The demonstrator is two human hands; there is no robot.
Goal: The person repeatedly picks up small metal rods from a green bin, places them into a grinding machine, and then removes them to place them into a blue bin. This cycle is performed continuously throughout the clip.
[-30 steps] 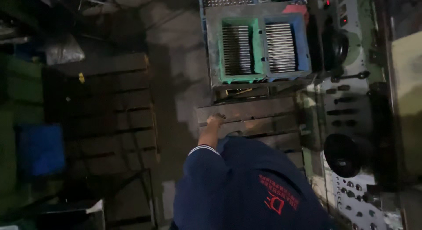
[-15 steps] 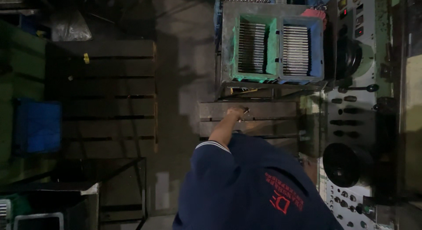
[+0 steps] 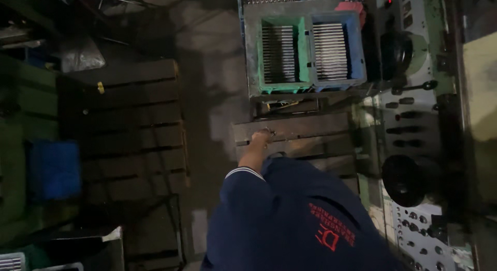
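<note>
Head view, looking steeply down: the person's left hand (image 3: 261, 138) hangs at the end of a bare forearm that comes out of a dark navy short sleeve with a white-trimmed cuff. The hand seems loosely curled around something small and pale, though the picture is too dim to tell what it is or whether the fingers are truly closed on it. The right hand is out of sight, hidden by the navy shirt that fills the lower middle of the frame. The left hand is above the near edge of a low wooden pallet (image 3: 295, 136) lying on the concrete floor. Just beyond the pallet stands a grey tray (image 3: 251, 53) holding 2 plastic crates side by side, a green crate (image 3: 282, 87) on the left and a blue crate (image 3: 339, 84) on the right, each filled with rows of thin metal rods. To the right runs a machine control panel (image 3: 414, 120) with levers, knobs and 2 black handwheels. Well apart on the left lies a larger dark pallet (image 3: 129, 120), with a blue bin (image 3: 54, 170) beside it.
</note>
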